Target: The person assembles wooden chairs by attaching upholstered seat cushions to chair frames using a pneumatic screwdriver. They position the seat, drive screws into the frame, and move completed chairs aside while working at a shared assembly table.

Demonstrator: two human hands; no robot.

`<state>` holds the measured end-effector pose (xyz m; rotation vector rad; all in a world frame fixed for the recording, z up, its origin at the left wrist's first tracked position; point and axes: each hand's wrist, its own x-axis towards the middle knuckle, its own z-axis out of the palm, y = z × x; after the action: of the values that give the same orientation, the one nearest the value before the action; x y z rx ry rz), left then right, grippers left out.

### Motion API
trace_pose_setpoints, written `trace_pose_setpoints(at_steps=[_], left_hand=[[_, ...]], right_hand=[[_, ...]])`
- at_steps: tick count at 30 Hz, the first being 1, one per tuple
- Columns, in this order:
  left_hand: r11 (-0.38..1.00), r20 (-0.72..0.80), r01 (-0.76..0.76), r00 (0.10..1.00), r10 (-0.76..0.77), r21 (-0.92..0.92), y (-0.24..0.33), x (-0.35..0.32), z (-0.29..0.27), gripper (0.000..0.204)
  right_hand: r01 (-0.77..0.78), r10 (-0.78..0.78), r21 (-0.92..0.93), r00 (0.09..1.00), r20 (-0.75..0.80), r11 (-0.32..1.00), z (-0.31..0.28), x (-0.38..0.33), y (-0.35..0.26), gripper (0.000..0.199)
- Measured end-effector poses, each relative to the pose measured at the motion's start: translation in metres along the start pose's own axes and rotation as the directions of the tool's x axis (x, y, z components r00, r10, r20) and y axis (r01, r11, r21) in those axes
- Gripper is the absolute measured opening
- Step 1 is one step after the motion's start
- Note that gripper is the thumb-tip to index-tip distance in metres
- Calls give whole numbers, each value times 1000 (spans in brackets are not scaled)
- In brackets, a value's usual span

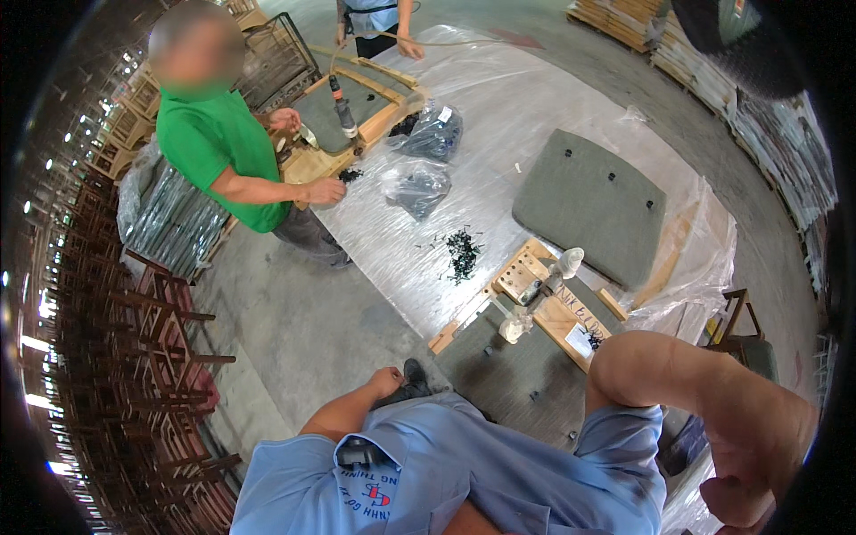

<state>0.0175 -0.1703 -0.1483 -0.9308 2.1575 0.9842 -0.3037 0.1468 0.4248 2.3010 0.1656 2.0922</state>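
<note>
Left hand: is being held low beside the body, above the floor, with its fingers curled in; whether anything is being gripped cannot be told.
Right hand: is being raised close to the camera at the right edge, with the elbow bent; its fingers are being partly hidden, so whether it is being opened or closed cannot be told.
Near panel: is being supported at the near edge of the tabletop, just before the body; dark clips are being carried on its grey face.
Jig: is being borne across the near panel; two pale wrapped handles are being held up on it.
Far panel: is being kept flat beyond the jig, with three black clips being shown along its far side.
Black bits: are being left in a loose heap, left of the jig.
Bags: are being rested farther back, side by side, with dark contents being shown.
Co-worker in green: is being seen across the corner, near a hanging driver.
Second co-worker: is being cut off by the top edge.
</note>
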Motion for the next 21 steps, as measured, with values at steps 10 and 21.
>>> trace_pose_setpoints(at_steps=[10, 21], left_hand=[[998, 13, -61, 998, 61, -17, 18, -3, -4, 35], [987, -30, -153, 987, 155, 55, 30, 8, -1, 36]], right_hand=[[58, -56, -29, 995, 82, 998, 1, 2, 13, 20], [112, -119, 144, 992, 41, 983, -4, -10, -37, 15]])
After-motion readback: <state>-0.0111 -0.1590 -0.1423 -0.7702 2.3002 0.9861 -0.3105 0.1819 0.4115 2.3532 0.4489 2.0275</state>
